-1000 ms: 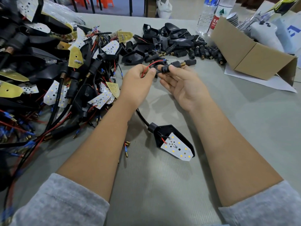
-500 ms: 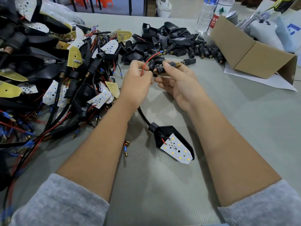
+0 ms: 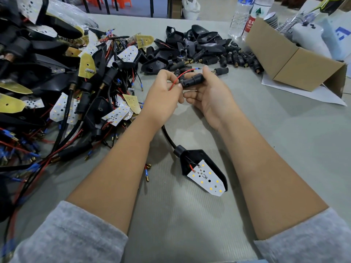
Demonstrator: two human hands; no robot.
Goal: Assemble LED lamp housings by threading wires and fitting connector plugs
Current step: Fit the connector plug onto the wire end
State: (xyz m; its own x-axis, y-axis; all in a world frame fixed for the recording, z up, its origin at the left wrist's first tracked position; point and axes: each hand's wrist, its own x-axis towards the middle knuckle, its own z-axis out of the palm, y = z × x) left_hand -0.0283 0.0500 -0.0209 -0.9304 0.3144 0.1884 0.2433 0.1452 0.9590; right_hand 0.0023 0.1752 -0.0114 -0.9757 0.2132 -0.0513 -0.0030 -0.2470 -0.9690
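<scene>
Your left hand [image 3: 163, 92] pinches the thin red insulated wire [image 3: 175, 80] between thumb and fingertips, right at the mouth of the plug. Your right hand [image 3: 209, 92] has its fingers curled around the short black ribbed rubber connector plug [image 3: 193, 80], held up off the table with its open end facing the left hand. The wire arches up from the pinch and its blue-sleeved tip [image 3: 196, 68] shows above the plug.

Expect the wire to be light and limp: it will likely buckle if you push from far back, so keep the pinch close to the plug's mouth and feed in short strokes. The plug looks soft and grippy; hold it by its ribbed body and avoid squeezing the bore shut.

From your hands a black sheathed cable [image 3: 167, 137] drops to the black pointed plastic lamp housing [image 3: 201, 162], lying on the grey table [image 3: 190, 224] between your forearms with its white LED board [image 3: 207, 179] facing up. The soldered leads there look fragile, so don't tug the cable.

To your left sits a tangle of finished assemblies [image 3: 66, 95]; beyond your hands, loose black housings and plugs [image 3: 205, 50].
</scene>
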